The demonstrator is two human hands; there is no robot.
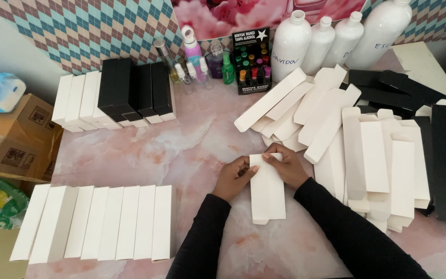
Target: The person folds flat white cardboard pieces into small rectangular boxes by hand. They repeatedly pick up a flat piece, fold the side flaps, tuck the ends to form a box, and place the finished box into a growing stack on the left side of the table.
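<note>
Fingers [243, 166] of both hands are pinching the top end of a flat white carton [267, 190], which is lying at the centre of the pink marbled tabletop [192, 150]. Folded white boxes [99, 222] are standing in a row at left; flat blanks [378, 170] are piling at right. White bottles [336, 39] are lining the patterned wall [94, 31].

Four white bottles [331, 39], eight folded white boxes [99, 222] (perhaps nine).

Light: we see bright, even, diffuse light, its source not clear.
Shadows: soft and short beneath the hands and cartons.
Glare: mild sheen on the white bottles [331, 39] at 1 o'clock.
Sharpness: we find the centre crisp.
Edges: slight wide-angle bending.
</note>
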